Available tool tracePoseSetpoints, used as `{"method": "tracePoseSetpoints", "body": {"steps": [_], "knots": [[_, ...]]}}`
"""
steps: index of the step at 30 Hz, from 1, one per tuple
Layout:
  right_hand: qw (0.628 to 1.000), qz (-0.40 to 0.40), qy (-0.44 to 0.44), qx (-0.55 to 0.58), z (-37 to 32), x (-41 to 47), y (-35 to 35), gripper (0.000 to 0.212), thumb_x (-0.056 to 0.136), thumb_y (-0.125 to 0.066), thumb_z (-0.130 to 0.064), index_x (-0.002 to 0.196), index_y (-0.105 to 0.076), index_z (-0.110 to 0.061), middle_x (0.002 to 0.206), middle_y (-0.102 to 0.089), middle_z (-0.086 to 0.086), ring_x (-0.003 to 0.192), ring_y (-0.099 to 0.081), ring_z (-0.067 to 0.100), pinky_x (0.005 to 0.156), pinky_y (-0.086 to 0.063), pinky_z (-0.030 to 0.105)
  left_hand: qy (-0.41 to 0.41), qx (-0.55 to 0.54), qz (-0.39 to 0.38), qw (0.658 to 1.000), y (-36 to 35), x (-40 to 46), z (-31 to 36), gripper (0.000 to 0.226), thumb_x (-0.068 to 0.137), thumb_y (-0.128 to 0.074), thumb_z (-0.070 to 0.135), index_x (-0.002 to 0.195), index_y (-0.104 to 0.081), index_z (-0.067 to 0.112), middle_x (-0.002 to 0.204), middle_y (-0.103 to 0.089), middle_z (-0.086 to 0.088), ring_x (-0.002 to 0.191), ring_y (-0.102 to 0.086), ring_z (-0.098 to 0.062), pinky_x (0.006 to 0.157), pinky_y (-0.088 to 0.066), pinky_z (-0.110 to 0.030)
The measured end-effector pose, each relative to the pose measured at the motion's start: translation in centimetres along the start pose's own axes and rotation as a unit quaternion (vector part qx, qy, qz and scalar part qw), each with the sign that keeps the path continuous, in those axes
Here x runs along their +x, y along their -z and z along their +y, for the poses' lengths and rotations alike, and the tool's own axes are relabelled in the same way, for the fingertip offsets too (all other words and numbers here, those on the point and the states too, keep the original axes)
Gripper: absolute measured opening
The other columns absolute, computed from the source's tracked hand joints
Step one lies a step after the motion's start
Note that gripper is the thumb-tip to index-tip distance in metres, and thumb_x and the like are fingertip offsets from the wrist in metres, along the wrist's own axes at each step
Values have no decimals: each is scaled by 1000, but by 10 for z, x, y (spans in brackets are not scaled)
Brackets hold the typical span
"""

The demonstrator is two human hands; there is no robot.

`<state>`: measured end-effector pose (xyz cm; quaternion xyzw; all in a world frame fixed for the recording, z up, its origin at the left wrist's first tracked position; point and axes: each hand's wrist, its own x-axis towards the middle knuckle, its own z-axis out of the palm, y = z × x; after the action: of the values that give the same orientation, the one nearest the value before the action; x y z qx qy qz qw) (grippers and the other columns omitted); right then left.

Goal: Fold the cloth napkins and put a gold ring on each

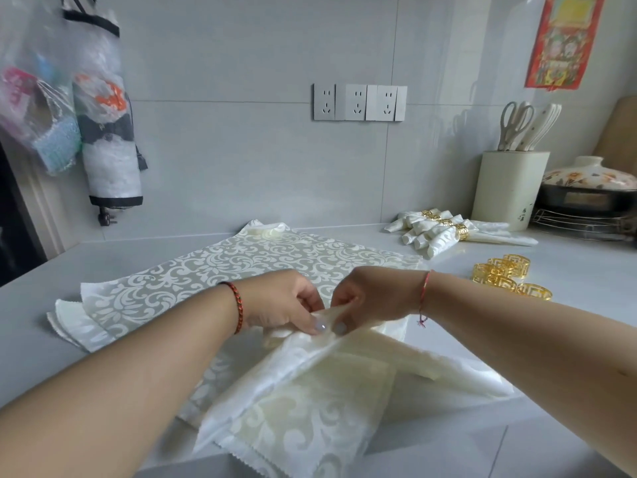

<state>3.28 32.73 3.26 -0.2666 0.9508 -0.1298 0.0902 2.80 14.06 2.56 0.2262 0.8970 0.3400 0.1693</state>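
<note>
Left hand [287,300] and right hand [370,298] pinching the napkin [310,391] at its raised centre fold over the tabletop [551,257], apparently gathering pleats for a gold ring [510,279].

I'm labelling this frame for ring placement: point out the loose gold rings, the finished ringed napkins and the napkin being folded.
loose gold rings [495,273]: head view, on the middle ring.
finished ringed napkins [435,234]: head view, on a rolled napkin's cloth.
napkin being folded [303,408]: head view, on its patterned front flap.

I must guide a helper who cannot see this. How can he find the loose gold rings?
Start at the tall cream knife holder on the right. In front lie finished napkins; nearer still sit the loose gold rings on bare counter, holding no cloth.
</note>
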Motion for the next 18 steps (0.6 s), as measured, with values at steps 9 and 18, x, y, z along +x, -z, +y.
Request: {"method": "tracePoseSetpoints", "body": {"steps": [9, 18], "knots": [[999, 34, 1, 14, -4, 4, 19, 18, 78, -75, -37, 88, -65, -27, 69, -55, -12, 60, -47, 4, 58, -37, 21, -57, 28, 94, 994, 12, 4, 8, 40, 68, -84, 7, 77, -48, 22, 72, -61, 6, 63, -53, -13, 57, -42, -23], [986, 102, -41, 122, 20, -12, 18, 34, 66, -86, -24, 81, -58, -34, 72, -61, -16, 58, -51, -1, 55, -40, 17, -140, -15, 29, 990, 5, 9, 18, 33, 74, -74, -10, 69, -68, 22, 57, -60, 16, 56, -51, 0, 58, -40, -13]]}}
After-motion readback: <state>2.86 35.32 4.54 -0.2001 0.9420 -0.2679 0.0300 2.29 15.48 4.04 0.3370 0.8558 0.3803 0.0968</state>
